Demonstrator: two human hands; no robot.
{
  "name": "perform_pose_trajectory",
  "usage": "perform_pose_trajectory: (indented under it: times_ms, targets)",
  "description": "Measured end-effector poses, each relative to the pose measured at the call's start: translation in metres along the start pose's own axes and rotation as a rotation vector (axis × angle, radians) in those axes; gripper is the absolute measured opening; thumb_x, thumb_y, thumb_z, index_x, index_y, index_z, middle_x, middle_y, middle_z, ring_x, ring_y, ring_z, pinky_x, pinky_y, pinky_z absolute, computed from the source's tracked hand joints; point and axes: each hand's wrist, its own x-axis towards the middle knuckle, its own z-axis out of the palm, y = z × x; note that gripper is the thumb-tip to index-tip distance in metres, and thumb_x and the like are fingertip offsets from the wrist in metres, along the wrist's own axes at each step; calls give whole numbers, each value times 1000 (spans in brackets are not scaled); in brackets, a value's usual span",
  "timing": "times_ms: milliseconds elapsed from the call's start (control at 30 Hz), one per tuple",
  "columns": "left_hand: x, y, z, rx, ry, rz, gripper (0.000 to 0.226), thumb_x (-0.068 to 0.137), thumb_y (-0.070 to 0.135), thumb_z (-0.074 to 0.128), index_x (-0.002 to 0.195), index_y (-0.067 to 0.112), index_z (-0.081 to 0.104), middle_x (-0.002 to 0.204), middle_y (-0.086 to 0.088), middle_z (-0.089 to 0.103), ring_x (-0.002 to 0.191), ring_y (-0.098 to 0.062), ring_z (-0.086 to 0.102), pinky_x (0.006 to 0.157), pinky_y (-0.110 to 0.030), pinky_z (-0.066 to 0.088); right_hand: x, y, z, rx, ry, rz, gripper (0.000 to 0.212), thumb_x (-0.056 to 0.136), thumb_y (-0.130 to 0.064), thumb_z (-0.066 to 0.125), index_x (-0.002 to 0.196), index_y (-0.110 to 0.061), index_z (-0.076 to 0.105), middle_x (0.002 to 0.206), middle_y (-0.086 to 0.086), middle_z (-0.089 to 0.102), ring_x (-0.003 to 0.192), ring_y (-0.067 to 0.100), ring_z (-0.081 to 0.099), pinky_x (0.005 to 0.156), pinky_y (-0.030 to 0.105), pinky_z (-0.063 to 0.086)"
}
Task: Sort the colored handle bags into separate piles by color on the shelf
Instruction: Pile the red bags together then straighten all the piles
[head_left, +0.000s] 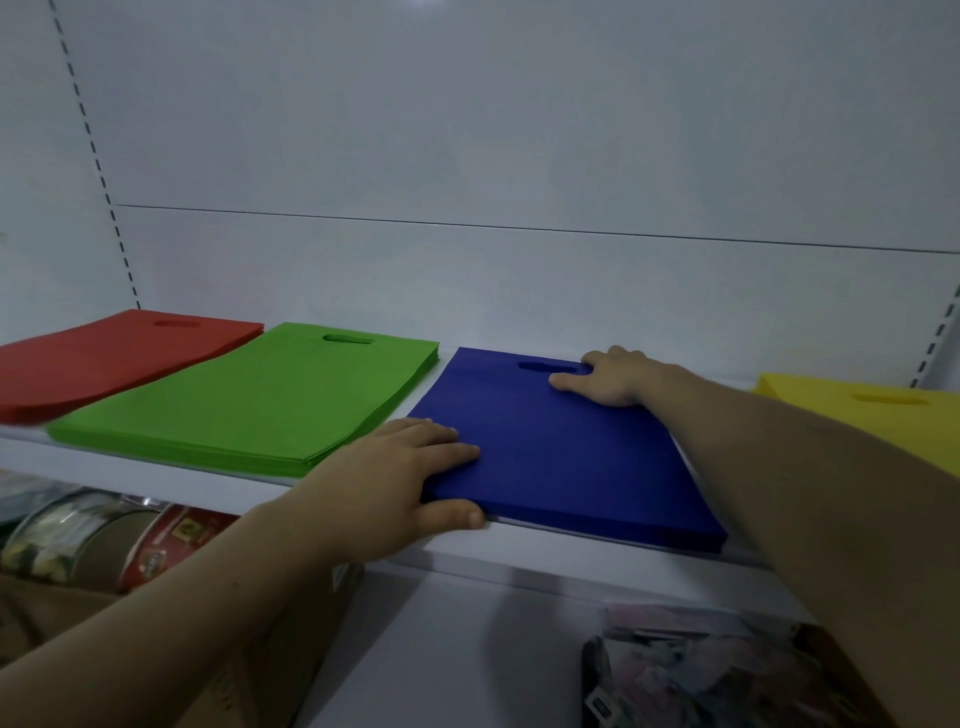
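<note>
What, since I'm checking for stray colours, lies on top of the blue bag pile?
Only hands: the left hand pinches the near corner of the blue bag pile, the right hand holds its far edge. The top bag is blue; bags beneath are covered.

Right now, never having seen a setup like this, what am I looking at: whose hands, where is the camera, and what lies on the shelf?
There is no machine here: a person works with two bare hands. The single picture comes from a camera worn on the head, looking forward and down, so both arms reach in from below. On the white shelf lie four flat piles of handle bags, left to right: red pile, green pile, blue pile, yellow pile. The left hand grips the blue pile's near left corner, fingers on top, thumb at the front edge. The right hand holds its far right corner beside the handle hole, thumb on top. Below, tins lie at the left.
</note>
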Motion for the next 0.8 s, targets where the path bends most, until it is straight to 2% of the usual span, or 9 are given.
perform_pose_trajectory:
  times_ms: [167, 267, 367, 433, 500, 567, 667, 800]
  targets:
    - [-1, 0, -1, 22, -6, -9, 118, 48, 96, -8, 145, 40, 28, 150, 14, 30, 137, -6, 23, 110, -22, 19, -2, 0, 1, 11, -1, 2, 92, 75, -86, 31, 146, -28, 31, 144, 5, 35, 127, 30, 40, 103, 46, 37]
    - [-1, 3, -8, 26, -65, -22, 118, 46, 96, -8, 147, 41, 19, 154, 13, 22, 140, -6, 16, 113, -26, 16, -7, 1, -3, 32, 23, 1, 92, 78, -84, 30, 150, -27, 22, 152, 6, 26, 136, 31, 31, 109, 47, 31]
    - [3, 5, -20, -38, -77, -66, 125, 41, 99, -7, 147, 38, 22, 154, 11, 22, 141, -7, 17, 110, -23, 14, -15, 5, -7, 33, 49, -5, 92, 80, -82, 30, 151, -25, 19, 155, 7, 21, 140, 31, 25, 111, 47, 28]
    - [13, 6, -27, -105, -67, -103, 110, 57, 96, 6, 146, 35, 26, 154, 9, 25, 140, -9, 22, 108, -22, 16, -20, 10, -8, 20, 55, -17, 92, 79, -82, 32, 151, -25, 19, 155, 7, 21, 139, 31, 26, 111, 47, 28]
    - [31, 3, -31, -135, -66, -145, 83, 78, 79, 24, 146, 32, 29, 154, 5, 27, 139, -13, 25, 110, -26, 17, -26, 14, -8, 17, 65, -28, 92, 79, -82, 33, 151, -25, 20, 155, 6, 23, 139, 31, 28, 110, 46, 30]
    - [49, -5, -32, -148, -67, -182, 71, 85, 66, 35, 146, 31, 30, 154, 2, 28, 139, -18, 27, 112, -30, 19, -34, 16, -7, 22, 67, -38, 91, 79, -81, 34, 150, -26, 21, 154, 6, 24, 138, 31, 30, 109, 45, 31]
    - [73, -21, -31, -129, -120, -220, 67, 87, 60, 45, 145, 30, 31, 153, -2, 30, 138, -22, 31, 111, -33, 23, -49, 13, -6, 20, 34, -47, 88, 81, -79, 36, 150, -25, 23, 152, 6, 28, 136, 30, 33, 109, 44, 33]
    - [105, -41, -26, -44, -189, -188, 68, 89, 57, 48, 146, 25, 30, 153, -3, 29, 138, -23, 32, 111, -33, 24, -75, 8, -5, 52, -5, -41, 88, 81, -78, 38, 150, -26, 22, 156, 4, 23, 140, 27, 29, 113, 43, 28]
